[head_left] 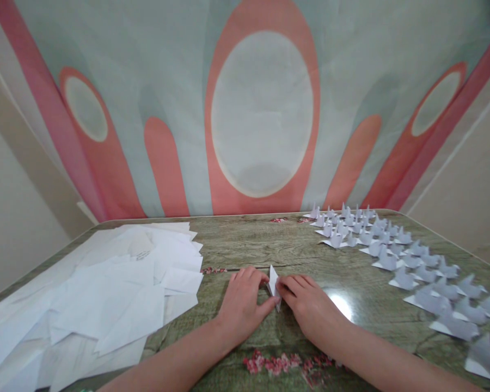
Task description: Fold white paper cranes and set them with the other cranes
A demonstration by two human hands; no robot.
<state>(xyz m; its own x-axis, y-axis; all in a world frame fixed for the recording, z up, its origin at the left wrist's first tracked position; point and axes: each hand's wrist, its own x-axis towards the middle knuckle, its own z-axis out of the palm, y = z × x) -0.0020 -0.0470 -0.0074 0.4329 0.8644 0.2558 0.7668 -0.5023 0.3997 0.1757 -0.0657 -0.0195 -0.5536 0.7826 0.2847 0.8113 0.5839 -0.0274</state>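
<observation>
A narrow piece of folded white paper (273,282) stands between my two hands at the middle of the table, its pointed tip facing away from me. My left hand (245,296) grips its left side, with the thumb at the lower part and the fingers curled near the upper part. From the right, my right hand (306,299) pinches the other edge, fingers bent and pressed together. The right thumb is mostly hidden behind the fingers. Both forearms reach in from the near edge.
Loose sheets of white paper (118,288) lie in a spread pile on the left. Several folded paper birds (427,296) stand in rows along the right. The wood-patterned table (237,239) has printed pink flowers and meets a patterned backdrop (179,65) at its far edge.
</observation>
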